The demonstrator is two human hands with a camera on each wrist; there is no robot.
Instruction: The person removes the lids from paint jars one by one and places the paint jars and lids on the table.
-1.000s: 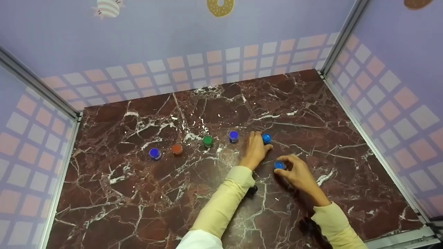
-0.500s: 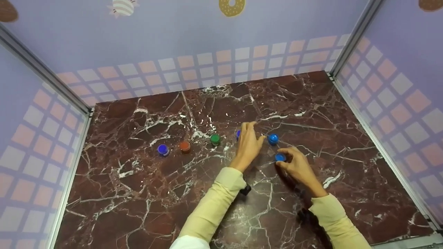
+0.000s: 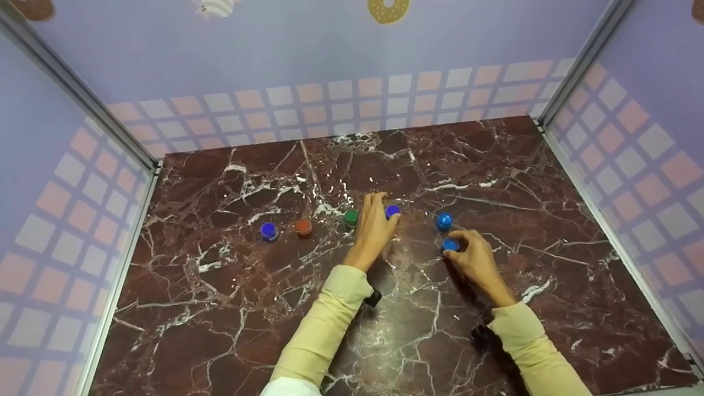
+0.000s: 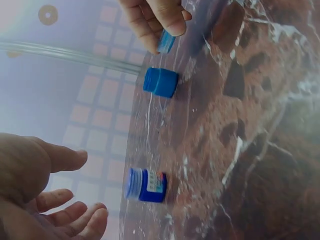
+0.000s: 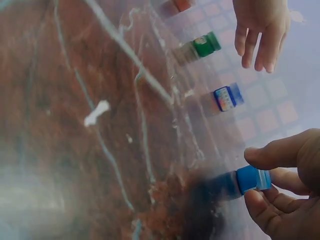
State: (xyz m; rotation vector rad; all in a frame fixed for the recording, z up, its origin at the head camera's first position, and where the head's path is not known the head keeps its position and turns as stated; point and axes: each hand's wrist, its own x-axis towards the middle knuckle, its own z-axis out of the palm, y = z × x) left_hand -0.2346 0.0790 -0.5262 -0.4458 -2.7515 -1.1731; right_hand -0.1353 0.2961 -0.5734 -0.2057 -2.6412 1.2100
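Observation:
My right hand (image 3: 477,257) pinches a light blue lid (image 4: 166,42) between thumb and fingers, just in front of an uncapped light blue paint jar (image 3: 444,221). The jar stands upright on the marbled tabletop (image 3: 308,341). My left hand (image 3: 374,228) is open and holds nothing, with its fingers extended above the table. In the head view it lies between a green-lidded jar (image 3: 351,218), which it partly overlaps, and a dark blue jar (image 3: 392,212). The left wrist view shows the dark blue jar (image 4: 146,185) capped and labelled, apart from the left fingers.
An orange-red-lidded jar (image 3: 303,227) and another dark blue-lidded jar (image 3: 269,231) stand farther left in the loose row. Lilac panels with a checked border enclose the table: a back wall (image 3: 308,49), a left wall (image 3: 33,181) and a right wall (image 3: 660,93).
My left hand has moved left from beside the light blue jar, passing over the dark blue jar. The right hand keeps the lid and has come closer to the uncapped jar. The head view has shifted.

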